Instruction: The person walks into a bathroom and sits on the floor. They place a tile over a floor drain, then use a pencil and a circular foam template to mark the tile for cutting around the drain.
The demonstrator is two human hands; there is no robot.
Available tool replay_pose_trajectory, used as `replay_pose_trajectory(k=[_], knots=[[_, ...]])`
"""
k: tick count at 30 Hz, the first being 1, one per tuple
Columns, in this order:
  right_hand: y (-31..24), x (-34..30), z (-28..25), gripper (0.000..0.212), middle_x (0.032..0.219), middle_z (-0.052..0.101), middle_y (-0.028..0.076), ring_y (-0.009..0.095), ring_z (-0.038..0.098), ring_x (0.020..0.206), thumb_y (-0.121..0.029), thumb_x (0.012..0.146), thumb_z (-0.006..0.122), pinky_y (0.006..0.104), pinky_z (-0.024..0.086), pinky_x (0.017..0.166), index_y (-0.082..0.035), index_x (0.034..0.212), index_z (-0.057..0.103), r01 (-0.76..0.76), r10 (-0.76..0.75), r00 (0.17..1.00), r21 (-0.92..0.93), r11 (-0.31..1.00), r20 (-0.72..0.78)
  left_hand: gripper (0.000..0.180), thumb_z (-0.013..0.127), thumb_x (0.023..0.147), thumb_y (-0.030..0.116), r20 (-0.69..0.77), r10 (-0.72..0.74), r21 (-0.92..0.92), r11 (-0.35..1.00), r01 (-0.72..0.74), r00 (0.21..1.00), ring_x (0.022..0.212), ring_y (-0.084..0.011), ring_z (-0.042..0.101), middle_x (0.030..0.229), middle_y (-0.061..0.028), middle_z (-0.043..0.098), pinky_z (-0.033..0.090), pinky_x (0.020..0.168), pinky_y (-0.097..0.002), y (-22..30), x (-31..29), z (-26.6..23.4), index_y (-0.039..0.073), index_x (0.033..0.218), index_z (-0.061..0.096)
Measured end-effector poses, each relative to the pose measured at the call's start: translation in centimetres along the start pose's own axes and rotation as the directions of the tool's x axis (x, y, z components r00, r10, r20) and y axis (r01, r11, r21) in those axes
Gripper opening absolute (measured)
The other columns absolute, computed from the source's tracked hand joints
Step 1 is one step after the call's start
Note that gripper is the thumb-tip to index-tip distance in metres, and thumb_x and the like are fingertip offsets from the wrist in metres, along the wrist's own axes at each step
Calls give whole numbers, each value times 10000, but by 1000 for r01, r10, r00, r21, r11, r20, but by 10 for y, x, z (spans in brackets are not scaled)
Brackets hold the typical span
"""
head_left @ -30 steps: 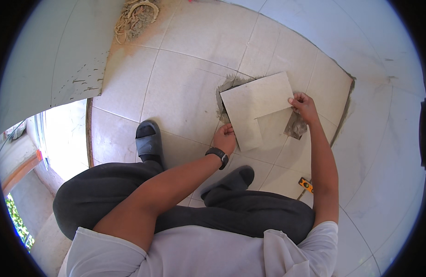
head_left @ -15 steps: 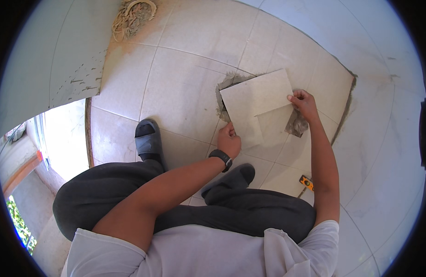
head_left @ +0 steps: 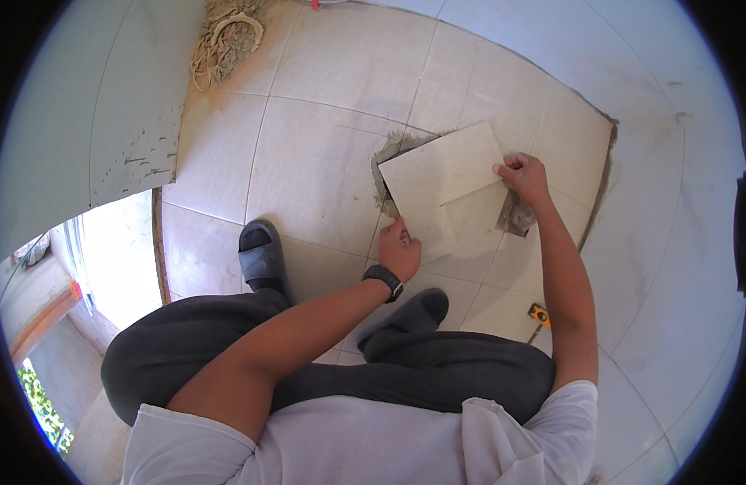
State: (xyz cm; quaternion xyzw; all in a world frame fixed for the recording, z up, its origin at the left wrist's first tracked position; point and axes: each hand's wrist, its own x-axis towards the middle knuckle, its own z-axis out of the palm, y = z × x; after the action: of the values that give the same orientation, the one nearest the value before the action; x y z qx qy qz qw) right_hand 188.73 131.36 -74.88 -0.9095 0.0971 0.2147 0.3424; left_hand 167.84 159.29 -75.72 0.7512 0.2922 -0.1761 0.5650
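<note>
Between my two hands is a light beige floor tile (head_left: 441, 168), cut to an L shape with a notch at its lower right. My left hand (head_left: 399, 250) pinches its lower left edge, and a black watch (head_left: 383, 280) is on that wrist. Fingers of my right hand (head_left: 524, 176) grip its right corner. The tile lies tilted over a gap in the floor, where grey mortar (head_left: 387, 153) shows along the upper left side. Whether its underside touches the mortar is hidden.
Right of the tile, a rectangular opening (head_left: 516, 214) in the floor holds something crumpled and translucent. An orange-and-black tool (head_left: 539, 315) lies by my right forearm. Rubble with a pale ring (head_left: 231, 40) sits at the far left. Tiled walls (head_left: 672, 242) rise on the right.
Both hands keep hold of the tile, which stays over the gap almost unchanged. The whole view has shifted slightly.
</note>
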Motion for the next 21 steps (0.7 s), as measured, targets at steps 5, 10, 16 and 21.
replay_pose_trajectory(k=[5, 10, 16, 21], knots=[[-2, -4, 5, 390, 810, 739, 101, 185, 687, 729, -329, 748, 866, 337, 548, 712, 6, 908, 745, 16, -18, 999, -50, 999, -41, 472, 640, 862, 55, 52, 156, 173, 971, -163, 986, 949, -315, 618, 1063, -212, 625, 512, 884, -427, -7, 2, -10, 10, 1330, 603], [-3, -7, 7, 393, 836, 749, 124, 230, 710, 756, -335, 745, 862, 355, 560, 731, -4, 925, 750, 5, -10, 997, -70, 998, -73, 387, 622, 907, 68, 41, 172, 158, 972, -176, 984, 972, -287, 645, 1088, -195, 647, 521, 872, -395, -13, 6, -18, -8, 1287, 622], [-2, -8, 9, 398, 844, 749, 127, 240, 716, 772, -336, 753, 855, 354, 568, 755, -4, 947, 750, 1, -8, 996, -81, 997, -85, 278, 628, 924, 71, -40, 207, 174, 965, -197, 977, 885, -246, 650, 1011, -135, 647, 534, 821, -375, -9, 14, -34, 12, 1196, 637], [0, -12, 9, 450, 901, 746, 156, 262, 724, 828, -369, 787, 842, 358, 571, 784, 6, 1012, 737, 8, -9, 993, -8, 1000, -118, 235, 677, 918, 112, -132, 379, 176, 918, -355, 916, 828, -224, 643, 957, -114, 641, 538, 778, -370, 20, 59, -60, 23, 1131, 636]])
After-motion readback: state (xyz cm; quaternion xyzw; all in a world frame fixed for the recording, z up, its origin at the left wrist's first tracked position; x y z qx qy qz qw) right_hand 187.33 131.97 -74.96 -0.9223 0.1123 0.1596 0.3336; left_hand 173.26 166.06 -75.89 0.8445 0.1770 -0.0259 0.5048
